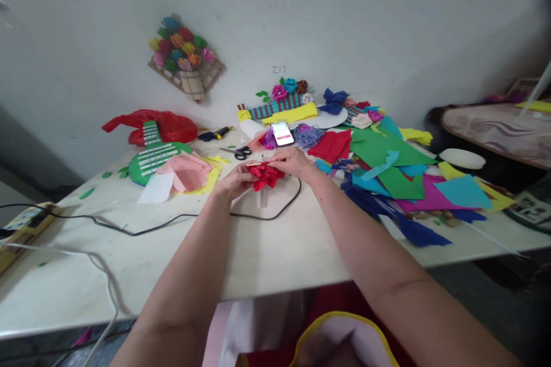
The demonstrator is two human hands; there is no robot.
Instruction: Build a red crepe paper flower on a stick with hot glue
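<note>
A red paper flower [263,178] is held between my two hands just above the white table [275,252]. My left hand [238,181] is closed on the flower's left side. On its upper right, the fingers of my right hand [293,161] pinch the petals' edge. A black cable [258,217] loops over the table below the flower, and a whitish piece, perhaps a glue gun part, shows under it. Black-handled scissors [242,153] lie beyond my left hand. Behind my right hand is a phone [283,135] with a lit screen.
Coloured paper sheets [387,149] are heaped on the right. A green guitar-shaped craft [150,155] and a red plastic bag [176,126] lie on the left. Purple yarn [309,136] sits by the phone. A power strip [30,229] and white cable [103,269] are at the left edge.
</note>
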